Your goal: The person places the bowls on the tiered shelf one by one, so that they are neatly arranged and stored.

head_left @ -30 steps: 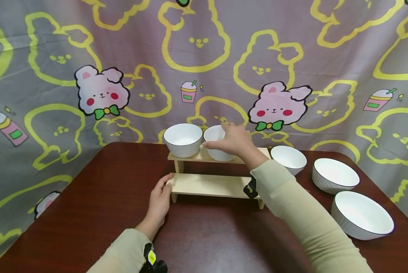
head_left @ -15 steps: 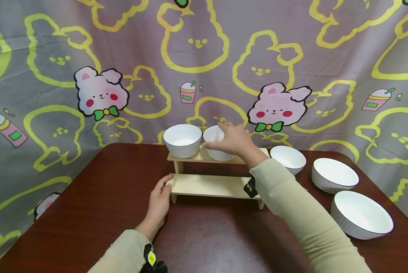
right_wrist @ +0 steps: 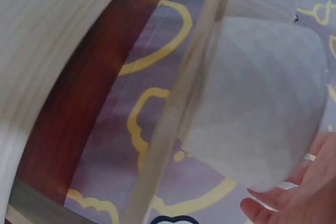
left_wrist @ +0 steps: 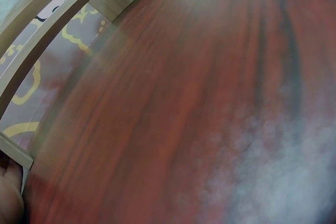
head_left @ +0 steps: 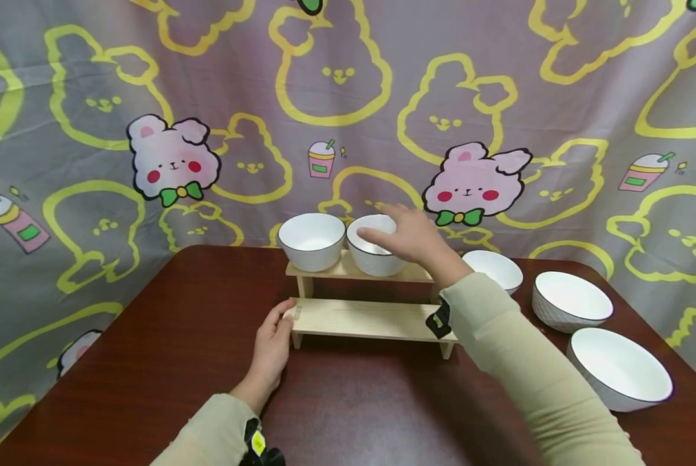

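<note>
A two-tier wooden display stand (head_left: 359, 318) occupies the middle of the table. On its upper tier, a white dark-rimmed bowl (head_left: 311, 257) sits at the left, with a second white bowl (head_left: 376, 264) close beside it. My right hand (head_left: 418, 241) is at the second bowl's right side, thumb above its opening and fingers extended. In the right wrist view, the fingers (right_wrist: 307, 190) spread by this textured bowl (right_wrist: 257, 98). My left hand (head_left: 271, 346) grips the left end of the lower tier, its fingertips (left_wrist: 10, 195) at the wood in the left wrist view.
To the right of the stand, three more white bowls stand on the dark red-brown table (head_left: 150, 362): a far one (head_left: 493, 270), a middle one (head_left: 572, 301) and a larger near one (head_left: 618, 369). A patterned curtain (head_left: 237, 65) hangs behind the table.
My right hand has loosened from the second bowl and shifted slightly right and up, showing more of the bowl. The left hand keeps its grip on the stand, and the bowls stay in place.
</note>
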`<state>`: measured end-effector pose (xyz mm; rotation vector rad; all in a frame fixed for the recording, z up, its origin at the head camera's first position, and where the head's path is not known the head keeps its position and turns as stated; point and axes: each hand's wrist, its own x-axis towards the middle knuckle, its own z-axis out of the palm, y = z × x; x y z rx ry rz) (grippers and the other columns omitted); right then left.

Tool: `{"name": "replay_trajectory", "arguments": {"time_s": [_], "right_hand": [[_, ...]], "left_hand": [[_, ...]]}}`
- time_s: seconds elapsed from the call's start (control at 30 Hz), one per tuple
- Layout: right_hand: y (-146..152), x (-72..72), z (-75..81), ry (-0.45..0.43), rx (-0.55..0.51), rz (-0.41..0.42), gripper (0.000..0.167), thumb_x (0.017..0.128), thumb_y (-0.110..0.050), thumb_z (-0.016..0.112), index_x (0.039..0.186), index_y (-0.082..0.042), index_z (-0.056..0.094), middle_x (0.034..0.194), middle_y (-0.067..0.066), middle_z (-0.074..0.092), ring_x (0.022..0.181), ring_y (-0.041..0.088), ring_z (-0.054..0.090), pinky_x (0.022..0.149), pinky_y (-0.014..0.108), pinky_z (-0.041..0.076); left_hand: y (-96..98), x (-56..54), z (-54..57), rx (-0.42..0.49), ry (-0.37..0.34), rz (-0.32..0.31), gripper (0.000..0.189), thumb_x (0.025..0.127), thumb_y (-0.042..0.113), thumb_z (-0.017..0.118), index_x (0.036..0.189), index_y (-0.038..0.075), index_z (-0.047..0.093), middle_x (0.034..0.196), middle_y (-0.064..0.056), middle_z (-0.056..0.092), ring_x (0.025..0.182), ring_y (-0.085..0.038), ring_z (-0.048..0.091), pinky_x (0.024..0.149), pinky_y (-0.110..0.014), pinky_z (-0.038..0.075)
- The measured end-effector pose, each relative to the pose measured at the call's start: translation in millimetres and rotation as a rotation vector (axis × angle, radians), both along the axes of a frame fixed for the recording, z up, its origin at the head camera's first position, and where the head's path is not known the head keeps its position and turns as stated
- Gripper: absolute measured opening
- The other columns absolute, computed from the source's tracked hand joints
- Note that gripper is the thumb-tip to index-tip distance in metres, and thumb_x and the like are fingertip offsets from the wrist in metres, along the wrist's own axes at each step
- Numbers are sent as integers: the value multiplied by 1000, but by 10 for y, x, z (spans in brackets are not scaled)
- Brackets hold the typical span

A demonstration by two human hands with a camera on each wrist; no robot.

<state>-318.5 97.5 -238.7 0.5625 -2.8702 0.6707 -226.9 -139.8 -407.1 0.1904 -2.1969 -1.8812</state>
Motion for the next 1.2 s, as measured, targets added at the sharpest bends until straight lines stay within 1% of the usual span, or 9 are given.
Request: {"name": "replay_trajectory", "arguments": {"time_s": [0.1,0.23,0.33,0.4,0.47,0.53,0.63,0.83,1.2], "right_hand": [[44,16,66,-2,-59,20,79,81,-64,50,141,-14,40,143,9,40,133,29,32,105,50,28],[109,46,166,-18,-91,19,80,81,-63,50,142,-12,37,144,8,39,133,27,33,105,46,29],[165,82,250,-22,-94,3,83,81,-65,50,144,-12,34,145,10,38,131,29,36,104,48,30],[208,107,304,-12,-86,-14,85,81,-66,49,144,-12,33,145,11,37,132,30,35,104,50,30],[262,129,348,4,-78,-27,85,81,-65,48,144,-11,33,145,12,37,132,31,33,104,51,29],[317,156,387,19,-74,-37,83,82,-65,48,144,-11,33,146,12,36,133,32,32,105,52,27],[408,200,435,26,-75,-55,81,83,-64,48,144,-12,33,145,15,37,131,34,33,103,53,28],[584,252,477,31,-102,-95,78,84,-62,47,144,-15,33,144,19,36,130,39,34,101,57,28],[1059,238,358,50,-173,-179,80,85,-63,46,145,-13,30,145,22,31,131,42,28,102,59,25]], "left_hand": [[-9,-1,8,11,-9,-1,35,98,15,39,131,15,51,73,-1,37,58,-10,34,62,-25,33],[-11,0,9,22,-12,-11,36,98,16,39,132,15,50,70,-1,34,52,-8,29,58,-25,32],[-5,3,3,17,-1,-7,35,98,16,39,132,15,51,88,-5,47,64,-11,36,64,-26,33],[-1,3,-1,11,8,-4,35,98,15,39,131,14,51,110,-7,52,79,-14,41,73,-26,34],[2,3,-5,10,20,-4,35,98,14,38,130,13,52,130,-5,48,98,-17,43,84,-29,33],[4,4,-8,16,27,-6,35,97,12,38,130,12,52,137,-5,45,111,-19,41,91,-33,32],[6,8,-6,25,30,-4,35,97,11,38,128,11,53,139,-6,44,119,-19,40,97,-35,31],[3,14,-4,31,38,-9,35,97,10,38,129,10,52,140,-7,43,121,-21,40,98,-37,31],[24,38,2,42,43,-29,36,97,11,37,131,10,50,143,-7,40,128,-23,35,104,-41,27]]}}
